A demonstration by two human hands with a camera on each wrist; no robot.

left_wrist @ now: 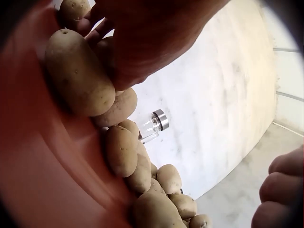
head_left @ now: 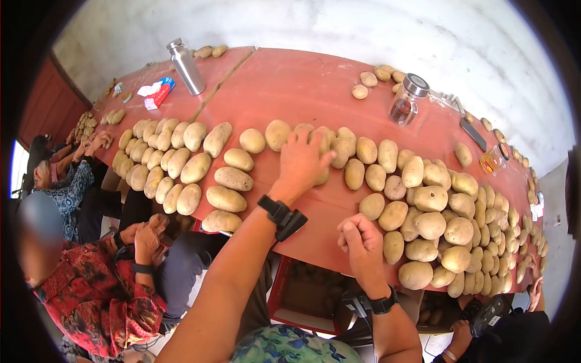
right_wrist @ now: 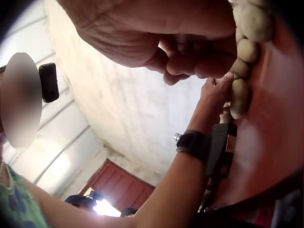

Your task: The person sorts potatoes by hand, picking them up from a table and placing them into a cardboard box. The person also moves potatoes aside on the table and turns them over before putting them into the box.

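Note:
My left hand (head_left: 301,160) reaches over the back row of potatoes, its fingers spread and resting on a potato (head_left: 304,129) there. Its thumb points right, and another potato (head_left: 322,176) shows partly beneath the palm. From the left wrist, a large oblong potato (left_wrist: 78,73) lies right beside the fingers, and the palm hides what is behind it. Loosely curled, my right hand (head_left: 363,248) hovers near the table's front edge, left of a big potato pile (head_left: 431,225); nothing shows in it. In the right wrist view its fingers (right_wrist: 190,64) curl inward.
Rows of potatoes (head_left: 227,198) line the red table (head_left: 278,78) on the left. Toward the back stand a steel bottle (head_left: 186,66), a tissue pack (head_left: 159,94), a glass jar (head_left: 404,109) and a knife (head_left: 472,133). A person (head_left: 100,296) sits at my left.

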